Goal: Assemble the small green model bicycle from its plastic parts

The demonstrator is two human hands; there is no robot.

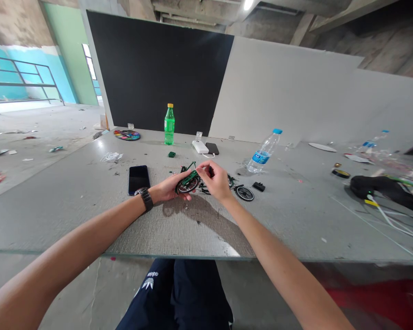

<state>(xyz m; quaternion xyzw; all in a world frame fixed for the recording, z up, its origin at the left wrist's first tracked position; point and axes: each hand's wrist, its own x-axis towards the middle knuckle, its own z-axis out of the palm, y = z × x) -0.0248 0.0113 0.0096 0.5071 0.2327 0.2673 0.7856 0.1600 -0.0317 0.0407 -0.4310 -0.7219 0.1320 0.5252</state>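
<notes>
"What's showing on the near side of the black phone [138,180]?"

"Dark trousers [192,298] are showing below the edge of the grey table [151,240], well nearer than the phone. A dark watch [145,199] is circling the left wrist, just in front of the phone."

"And the hands?"

"The left hand [167,188] is resting to the right of the phone, its fingers closing around a green model-bicycle part [192,176] with a spoked wheel [188,185]. So that part is sitting in the hand, near the phone."

"Is the right hand [217,180] gripping it too?"

"It is hovering over the part's upper end, farther right of the phone, thumb and forefinger bunching close; I can't tell whether they are pinching anything."

"What else is lying to the phone's right?"

"Another spoked wheel [244,193], and past it a small black piece [259,186]."

"Beyond the phone?"

"Clear plastic wrapping [112,157] is lying behind it to the left, a small green piece [171,154] behind it to the right. Farther beyond, a white power bank [200,146] is lying and a green bottle [170,126] is standing, both rightward; a colourful palette [127,134] is lying behind the phone, slightly left."
</notes>
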